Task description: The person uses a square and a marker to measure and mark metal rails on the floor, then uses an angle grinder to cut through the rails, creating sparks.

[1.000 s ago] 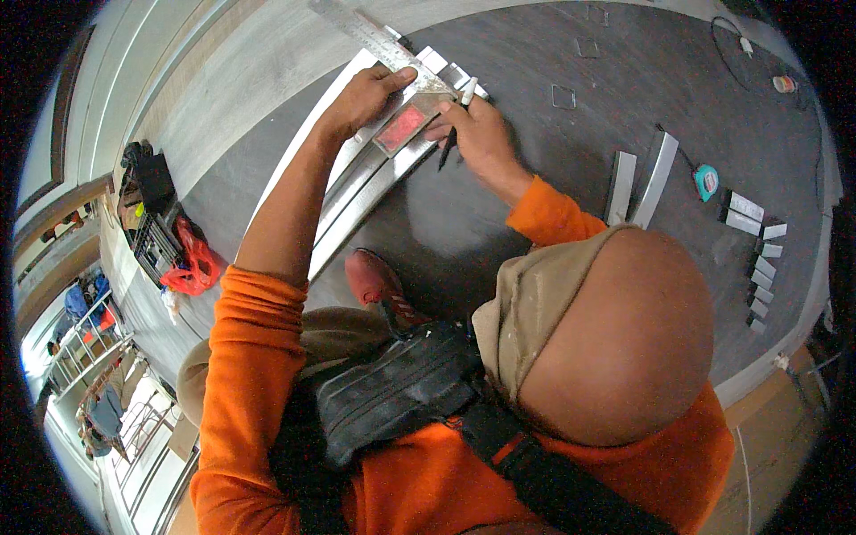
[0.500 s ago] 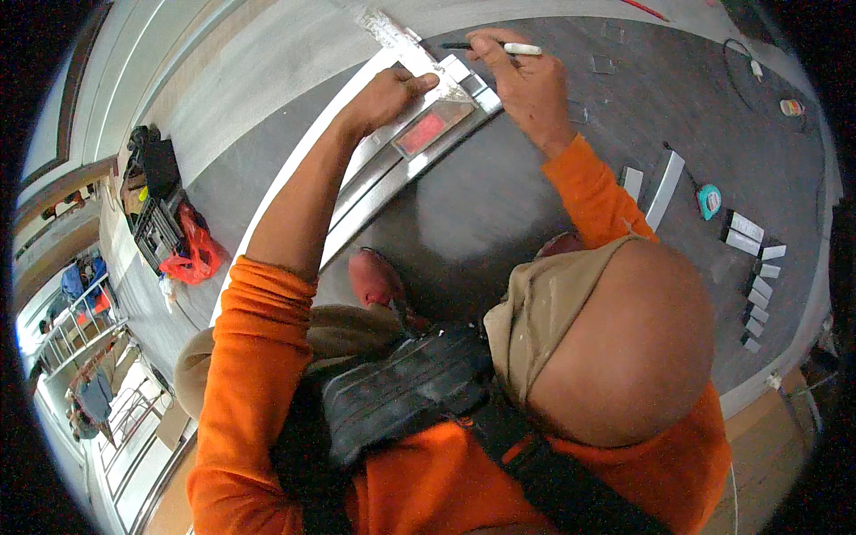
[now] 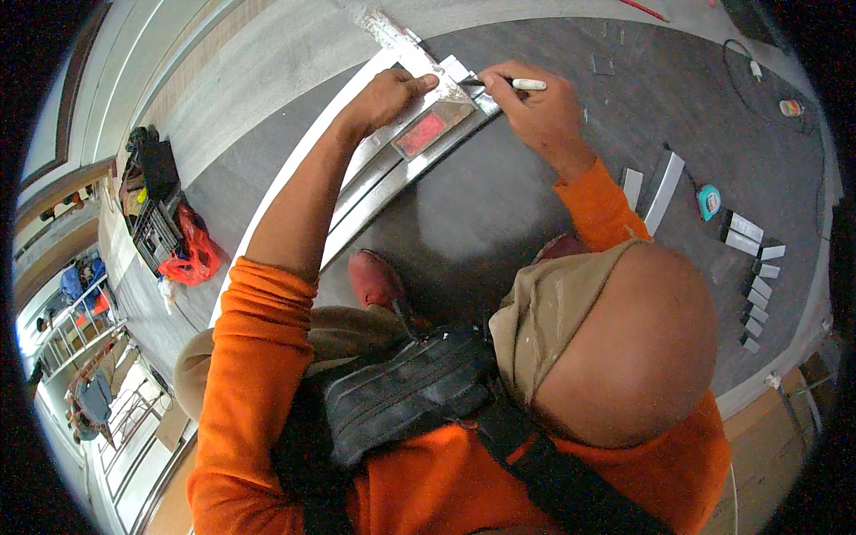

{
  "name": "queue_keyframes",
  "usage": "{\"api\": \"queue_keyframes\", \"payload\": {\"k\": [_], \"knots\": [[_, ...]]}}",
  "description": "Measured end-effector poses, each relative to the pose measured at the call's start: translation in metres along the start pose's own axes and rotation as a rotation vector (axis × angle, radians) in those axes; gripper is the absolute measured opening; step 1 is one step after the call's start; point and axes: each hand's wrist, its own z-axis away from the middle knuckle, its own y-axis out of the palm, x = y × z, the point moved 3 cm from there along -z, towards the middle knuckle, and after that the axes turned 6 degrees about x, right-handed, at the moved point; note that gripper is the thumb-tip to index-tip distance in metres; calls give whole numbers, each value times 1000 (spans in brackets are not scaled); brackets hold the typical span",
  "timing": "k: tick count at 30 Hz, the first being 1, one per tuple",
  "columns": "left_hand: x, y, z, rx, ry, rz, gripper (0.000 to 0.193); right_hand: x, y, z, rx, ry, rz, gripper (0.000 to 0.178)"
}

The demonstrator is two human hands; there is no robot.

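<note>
My left hand [image 3: 383, 100] is closed, its thumb pressed on what looks like a try square [image 3: 423, 132] with a paint-spattered blade and a red panel. The square lies across pale metal profiles [image 3: 379, 201] that run slantwise toward me; the fingers' undersides are hidden. In my right hand [image 3: 546, 109], a white marker pen [image 3: 529, 85] is pinched between thumb and fingers. Its dark tip is at the blade's edge, by the far end of the profiles; whether it touches I cannot tell.
On the dark floor at the right lie cut pale metal pieces [image 3: 662, 192], a teal tape measure [image 3: 709, 202], several short offcuts [image 3: 743, 234] and a small round container [image 3: 791, 108]. At the left are a red plastic bag [image 3: 192, 254] and a dark crate [image 3: 159, 236].
My right hand has moved slightly right and nearer, bringing the marker's tip down to the blade's edge. My left hand and the square have stayed in place.
</note>
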Motion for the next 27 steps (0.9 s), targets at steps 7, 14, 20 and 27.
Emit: {"api": "queue_keyframes", "payload": {"k": [7, 14, 20, 27], "knots": [[12, 2, -4, -40, 24, 62, 60, -6, 5, 32, 73, 417, 10, 35], [21, -3, 3, 123, 157, 75, 60, -17, 84, 53, 210, 437, -600, 31], [12, -6, 1, 167, 204, 112, 57, -8, 62, 57, 107, 445, -555, 29], [11, 2, -2, 8, 203, -28, 60, -4, 70, 66, 106, 535, -756, 30]]}}
